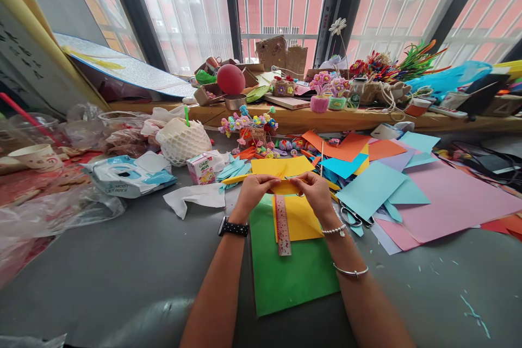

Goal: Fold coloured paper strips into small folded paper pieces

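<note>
Between my two hands stretches a small yellow strip of paper (287,187), pinched at both ends. My left hand (258,190) grips its left end with thumb and fingers closed. On the other end, my right hand (315,190) is closed the same way. Below them a patterned pink ruler (282,228) lies on a square of yellow paper (304,220). That square rests on a green sheet (296,277). Another yellow sheet (281,165) lies just beyond my hands. Scissors (354,218) sit on the table right of my right wrist, partly under blue paper.
Blue paper sheets (367,190) and a large pink sheet (460,196) spread over the right side. To the left are a wet-wipe pack (128,174), a white foam-netted object (183,141) and a small box (201,167). Crafted flowers (248,125) stand before a cluttered wooden ledge (171,111).
</note>
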Demonstrator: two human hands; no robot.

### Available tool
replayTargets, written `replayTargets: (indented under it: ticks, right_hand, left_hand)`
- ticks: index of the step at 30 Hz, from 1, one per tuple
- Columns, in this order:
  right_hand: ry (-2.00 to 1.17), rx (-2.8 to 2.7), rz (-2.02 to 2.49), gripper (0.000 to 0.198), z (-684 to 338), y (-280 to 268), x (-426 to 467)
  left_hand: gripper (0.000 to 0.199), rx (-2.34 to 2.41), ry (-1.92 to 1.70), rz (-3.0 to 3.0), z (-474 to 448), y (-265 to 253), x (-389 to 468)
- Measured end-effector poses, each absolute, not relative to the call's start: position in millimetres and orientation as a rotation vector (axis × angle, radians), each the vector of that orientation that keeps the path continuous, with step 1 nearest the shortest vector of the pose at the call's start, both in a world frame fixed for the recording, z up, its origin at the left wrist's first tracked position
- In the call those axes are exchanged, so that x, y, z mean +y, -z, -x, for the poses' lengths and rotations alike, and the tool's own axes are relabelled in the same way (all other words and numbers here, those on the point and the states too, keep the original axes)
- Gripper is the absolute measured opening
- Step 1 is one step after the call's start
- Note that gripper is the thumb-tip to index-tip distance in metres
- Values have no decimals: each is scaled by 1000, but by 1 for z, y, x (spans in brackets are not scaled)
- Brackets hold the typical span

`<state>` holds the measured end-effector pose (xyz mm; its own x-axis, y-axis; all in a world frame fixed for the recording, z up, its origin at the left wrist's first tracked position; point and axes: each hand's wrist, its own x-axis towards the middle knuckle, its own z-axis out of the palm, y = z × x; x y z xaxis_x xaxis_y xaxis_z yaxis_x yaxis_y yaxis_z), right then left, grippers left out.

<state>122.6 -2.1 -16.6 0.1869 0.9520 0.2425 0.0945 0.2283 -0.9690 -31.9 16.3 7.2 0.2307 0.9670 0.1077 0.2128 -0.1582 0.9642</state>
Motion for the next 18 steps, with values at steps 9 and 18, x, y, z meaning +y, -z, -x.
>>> replayTargets:
  ticks: [9,18]
  right_hand:
    - [-853,-1184,1127,27,-124,15,-4]
    - [-791,-1338,1167,27,-127,9,-7]
  left_hand:
    - [24,1149,-1101,-1471,30,-4,17]
    - [26,1113,-935,-1773,30,-2,16]
